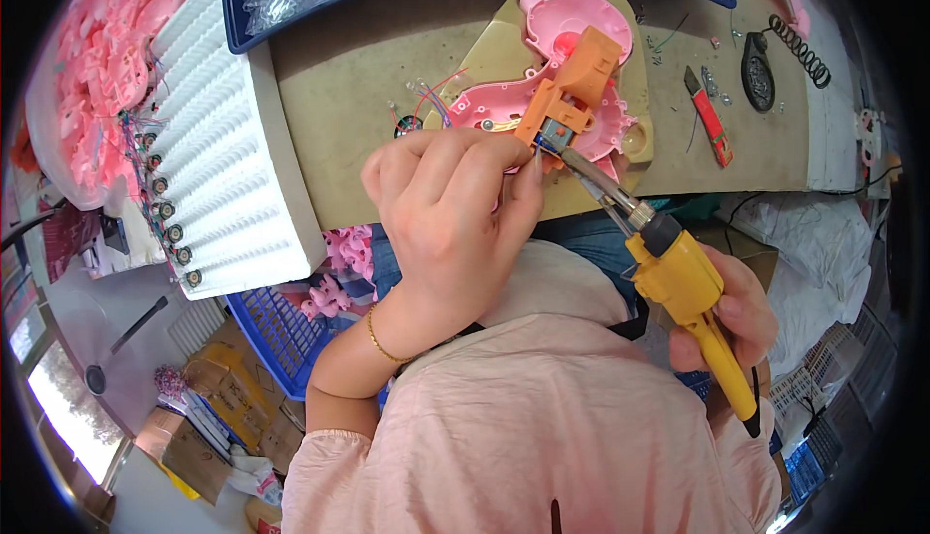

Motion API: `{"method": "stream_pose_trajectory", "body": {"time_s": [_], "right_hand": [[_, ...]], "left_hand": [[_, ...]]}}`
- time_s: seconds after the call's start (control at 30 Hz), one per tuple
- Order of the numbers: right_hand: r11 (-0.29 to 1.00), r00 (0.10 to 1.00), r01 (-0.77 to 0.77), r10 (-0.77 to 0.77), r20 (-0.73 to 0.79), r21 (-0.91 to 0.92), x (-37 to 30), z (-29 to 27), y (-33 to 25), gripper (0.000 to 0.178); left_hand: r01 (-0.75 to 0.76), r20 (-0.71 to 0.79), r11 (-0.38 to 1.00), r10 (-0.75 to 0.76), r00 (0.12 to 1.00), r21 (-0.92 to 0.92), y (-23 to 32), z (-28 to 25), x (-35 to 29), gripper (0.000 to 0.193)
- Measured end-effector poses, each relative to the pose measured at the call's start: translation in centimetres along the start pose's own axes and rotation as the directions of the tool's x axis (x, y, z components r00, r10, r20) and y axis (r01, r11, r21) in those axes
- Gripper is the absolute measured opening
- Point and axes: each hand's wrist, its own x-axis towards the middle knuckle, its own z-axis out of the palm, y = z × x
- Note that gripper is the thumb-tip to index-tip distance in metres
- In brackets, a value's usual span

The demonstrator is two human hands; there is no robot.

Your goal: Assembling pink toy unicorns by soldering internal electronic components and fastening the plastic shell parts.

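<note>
My right hand (741, 311) grips a yellow soldering gun (678, 282). Its metal tip points up and left and meets the small motor (556, 134) in an orange plastic housing (586, 69). Beside that motor, the thumb and fingers of my left hand (441, 210) pinch together; what they hold is too small to make out, though a bit of blue wire shows there. Under the orange housing lies a pink plastic toy shell half (581, 16), set in a tan holder (504, 35). Red and blue wires (436, 98) stick out at the shell's left.
Blue bins (232, 26) of clear plastic parts line the far edge. A white ridged tray (232, 147) with small round speakers along its side stands at left, near piled pink parts (107, 60). A red utility knife (712, 122) and a black coiled cord (799, 50) lie at right.
</note>
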Motion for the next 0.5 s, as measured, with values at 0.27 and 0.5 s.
{"method": "stream_pose_trajectory", "body": {"time_s": [0.27,0.5], "right_hand": [[0.795,0.79,-0.573,0.472,0.391,0.198,0.2,-1.7,-1.0,0.062],[0.998,0.988,-0.009,0.017,-0.156,0.056,-0.3,0.5,-0.5,0.053]], "left_hand": [[-0.011,-0.014,1.0,0.012,1.0,0.011,0.0,0.0,0.0,0.018],[-0.028,-0.027,0.999,0.029,0.999,0.017,-0.3,0.0,0.0,0.02]]}}
